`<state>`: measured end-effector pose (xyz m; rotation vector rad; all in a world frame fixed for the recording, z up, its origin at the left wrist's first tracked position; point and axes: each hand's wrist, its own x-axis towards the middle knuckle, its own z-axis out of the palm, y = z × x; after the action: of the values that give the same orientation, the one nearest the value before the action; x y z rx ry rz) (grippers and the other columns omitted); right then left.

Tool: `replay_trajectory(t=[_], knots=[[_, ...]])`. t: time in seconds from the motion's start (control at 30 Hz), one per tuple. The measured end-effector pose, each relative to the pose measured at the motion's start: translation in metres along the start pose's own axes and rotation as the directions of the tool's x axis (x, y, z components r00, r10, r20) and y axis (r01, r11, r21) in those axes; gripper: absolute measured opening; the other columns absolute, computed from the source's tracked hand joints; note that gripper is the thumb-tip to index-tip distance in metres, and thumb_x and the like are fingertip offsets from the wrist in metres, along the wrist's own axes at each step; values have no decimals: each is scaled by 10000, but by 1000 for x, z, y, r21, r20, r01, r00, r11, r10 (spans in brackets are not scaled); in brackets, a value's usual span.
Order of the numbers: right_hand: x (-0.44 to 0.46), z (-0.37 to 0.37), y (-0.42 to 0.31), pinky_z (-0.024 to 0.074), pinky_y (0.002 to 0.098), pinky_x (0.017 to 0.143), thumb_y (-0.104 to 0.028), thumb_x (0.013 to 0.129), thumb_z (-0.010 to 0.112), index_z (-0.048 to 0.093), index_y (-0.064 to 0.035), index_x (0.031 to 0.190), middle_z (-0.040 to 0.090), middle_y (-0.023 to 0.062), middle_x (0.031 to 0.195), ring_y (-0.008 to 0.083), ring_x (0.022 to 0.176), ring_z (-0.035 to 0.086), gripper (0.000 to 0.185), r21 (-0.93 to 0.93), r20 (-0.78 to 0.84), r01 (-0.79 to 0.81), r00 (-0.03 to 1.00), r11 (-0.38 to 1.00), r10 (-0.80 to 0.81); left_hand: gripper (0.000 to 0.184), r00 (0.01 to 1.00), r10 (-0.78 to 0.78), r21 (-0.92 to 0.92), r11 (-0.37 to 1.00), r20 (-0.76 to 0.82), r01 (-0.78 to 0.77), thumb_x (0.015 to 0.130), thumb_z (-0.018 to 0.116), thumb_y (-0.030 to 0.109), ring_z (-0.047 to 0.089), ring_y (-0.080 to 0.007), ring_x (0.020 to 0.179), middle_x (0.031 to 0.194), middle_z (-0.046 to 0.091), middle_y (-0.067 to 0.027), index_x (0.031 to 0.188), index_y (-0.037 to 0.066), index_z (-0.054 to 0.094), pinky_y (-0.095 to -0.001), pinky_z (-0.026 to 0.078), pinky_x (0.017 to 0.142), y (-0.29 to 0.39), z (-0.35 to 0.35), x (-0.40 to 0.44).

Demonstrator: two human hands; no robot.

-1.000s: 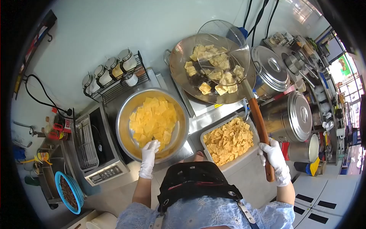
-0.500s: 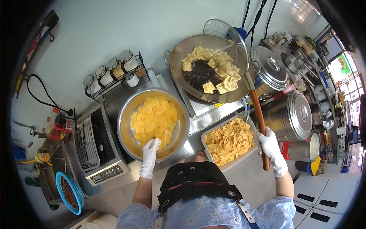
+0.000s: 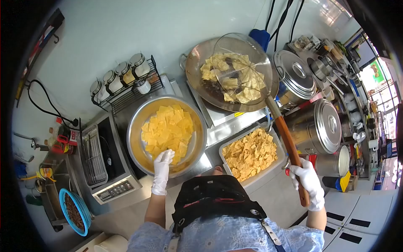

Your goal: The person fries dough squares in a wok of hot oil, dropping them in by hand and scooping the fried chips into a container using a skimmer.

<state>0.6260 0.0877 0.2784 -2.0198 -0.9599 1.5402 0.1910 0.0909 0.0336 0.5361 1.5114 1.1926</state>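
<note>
My right hand point(image 3: 308, 182), in a white glove, is wrapped round the wooden handle of a large wire skimmer point(image 3: 290, 145). The skimmer's round mesh lies over the wok point(image 3: 197, 90), across pale square pieces point(image 3: 252, 82) in dark oil. My left hand point(image 3: 163, 166), also gloved, is at the near side of a wide metal bowl point(image 3: 203, 145), its fingers closed against yellow square sheets point(image 3: 172, 126). Whatever may be between those fingertips is hidden. A tray point(image 3: 275, 161) of golden fried pieces point(image 3: 249, 157) sits between the bowl and my right hand.
Lidded steel pots point(image 3: 325, 126) stand right of the wok. Left of the bowl is a cooker point(image 3: 111, 159) with a wire rack on it. Seasoning jars point(image 3: 124, 71) sit in a black rack by the wall. A blue basket point(image 3: 86, 210) is at the lower left.
My right hand has moved down and right with the skimmer handle. The mesh has come down and left over the pieces in the wok. My left hand stays at the bowl.
</note>
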Motion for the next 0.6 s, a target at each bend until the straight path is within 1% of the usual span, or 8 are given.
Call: replay_trajectory(t=[0.13,0.2,0.23,0.3,0.33,0.37,0.53,0.6], knots=[[51,16,9,355,246,333,-114,888,534,492,31,1044,482,17,597,96,359,419,217,-33,9,100,995,994,-100,259,999,-21,34,999,27,20,941,569,191,639,-184,964,1041,664,-114,1101,-8,613,-291,493,848,2,5,2],[66,17,6,350,249,328,-133,899,530,496,27,1040,472,10,592,91,357,411,216,-52,-48,186,981,981,-188,257,999,-4,40,999,41,2,942,568,192,639,-181,964,1041,665,-111,1101,-5,615,-291,492,847,9,11,1],[67,12,4,355,244,359,-163,902,537,527,12,1029,498,13,601,93,385,436,216,-101,-100,171,978,980,-181,255,999,10,43,999,51,-13,943,567,193,638,-178,964,1041,666,-109,1101,-2,616,-291,492,847,12,13,1],[75,2,3,409,288,435,-178,883,562,555,13,995,546,69,620,149,454,511,222,-294,-217,250,922,923,-319,253,999,15,42,999,50,-18,943,566,192,637,-175,968,1040,666,-106,1102,2,616,-291,490,847,11,14,3],[84,-1,4,455,347,528,-181,857,582,557,28,969,574,149,639,221,537,571,239,-489,-248,357,818,796,-519,250,999,20,43,999,50,-22,943,566,192,635,-172,971,1039,667,-103,1103,7,617,-291,489,846,10,15,3],[87,-8,4,472,394,580,-164,843,582,548,47,971,575,218,656,300,590,608,249,-569,-267,316,802,759,-534,250,999,20,42,999,50,-22,943,566,192,635,-172,971,1039,667,-103,1103,7,617,-291,489,846,9,15,2],[126,6,24,472,415,561,-174,851,567,540,61,957,580,284,688,421,678,625,259,-662,-280,317,736,679,-617,254,998,14,56,998,55,-17,942,566,210,635,-166,956,1023,671,-98,1093,16,627,-283,483,831,-2,6,-5],[121,25,25,473,374,520,-175,854,575,544,56,1000,593,197,663,276,567,612,275,-502,-286,262,849,824,-444,256,999,0,47,999,32,-1,943,564,216,635,-166,954,1020,672,-97,1089,16,629,-282,482,830,-5,1,-6]])
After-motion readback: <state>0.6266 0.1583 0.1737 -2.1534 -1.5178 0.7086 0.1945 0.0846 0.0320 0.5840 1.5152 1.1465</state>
